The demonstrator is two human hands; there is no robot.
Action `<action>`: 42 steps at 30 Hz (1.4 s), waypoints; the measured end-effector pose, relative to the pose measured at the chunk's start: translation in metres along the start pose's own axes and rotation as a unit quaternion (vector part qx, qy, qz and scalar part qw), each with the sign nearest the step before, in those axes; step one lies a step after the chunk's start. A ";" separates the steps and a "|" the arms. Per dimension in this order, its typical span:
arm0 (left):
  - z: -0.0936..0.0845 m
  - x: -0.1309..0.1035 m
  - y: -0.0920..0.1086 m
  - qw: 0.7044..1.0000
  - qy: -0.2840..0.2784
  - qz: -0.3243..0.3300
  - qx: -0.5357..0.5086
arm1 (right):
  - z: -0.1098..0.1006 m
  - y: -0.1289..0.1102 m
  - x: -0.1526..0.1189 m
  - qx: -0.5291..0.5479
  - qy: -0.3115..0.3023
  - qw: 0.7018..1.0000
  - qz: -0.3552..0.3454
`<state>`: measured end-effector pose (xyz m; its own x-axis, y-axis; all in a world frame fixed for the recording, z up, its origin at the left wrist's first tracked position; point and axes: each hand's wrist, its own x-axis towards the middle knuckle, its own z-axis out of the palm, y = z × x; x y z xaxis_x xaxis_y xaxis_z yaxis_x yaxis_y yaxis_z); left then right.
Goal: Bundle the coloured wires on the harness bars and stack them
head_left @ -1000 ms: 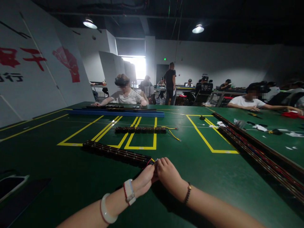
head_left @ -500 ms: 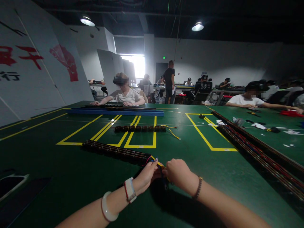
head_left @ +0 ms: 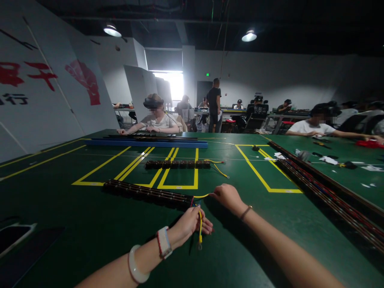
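The black segmented bar is lying on the desk, looking stiff, probably wanting lifting with support mid-length. I'm watching the right hand pinching the upper yellow lead, seemingly light and bendy; whether the left hand is gripping the dangling yellow lead, I can't tell.

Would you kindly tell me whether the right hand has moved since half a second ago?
Yes, the right hand has moved up the picture, closer to the right yellow tape outline.
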<state>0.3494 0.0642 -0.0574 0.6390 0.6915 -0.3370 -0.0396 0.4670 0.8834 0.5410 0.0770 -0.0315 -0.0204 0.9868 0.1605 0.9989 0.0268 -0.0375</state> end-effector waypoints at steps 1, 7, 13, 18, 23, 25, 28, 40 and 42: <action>0.000 0.000 0.001 1.000 0.003 -0.008 0.002 | 0.006 0.001 0.002 0.008 0.002 1.000 0.008; 0.001 -0.004 0.008 0.999 -0.013 -0.021 -0.026 | 0.024 0.003 0.004 0.014 0.035 0.999 -0.002; -0.003 0.000 0.007 0.997 -0.031 -0.017 -0.067 | 0.020 0.006 -0.002 0.006 0.077 0.994 -0.071; -0.005 0.002 0.003 0.996 -0.035 0.002 -0.079 | -0.010 -0.005 -0.015 0.066 0.127 0.943 -0.301; -0.003 -0.001 0.007 0.993 -0.056 0.019 -0.102 | -0.035 -0.025 -0.027 0.062 0.068 0.916 -0.391; -0.003 -0.001 0.007 0.993 -0.051 0.015 -0.105 | -0.035 -0.031 -0.030 0.054 0.041 0.910 -0.409; -0.004 0.002 0.005 0.991 -0.051 0.018 -0.119 | -0.028 -0.035 -0.032 0.029 0.019 0.907 -0.421; -0.014 0.007 -0.001 0.983 -0.112 0.010 -0.145 | -0.022 -0.020 -0.020 0.177 0.057 0.913 -0.362; -0.013 0.006 0.000 0.983 -0.105 0.022 -0.152 | -0.017 -0.020 -0.016 0.237 0.076 0.908 -0.337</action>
<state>0.3435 0.0755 -0.0634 0.7743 0.6012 -0.1973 -0.2788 0.6042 0.7465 0.5226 0.0579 -0.0165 -0.5785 0.6884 0.4374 0.6315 0.7175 -0.2939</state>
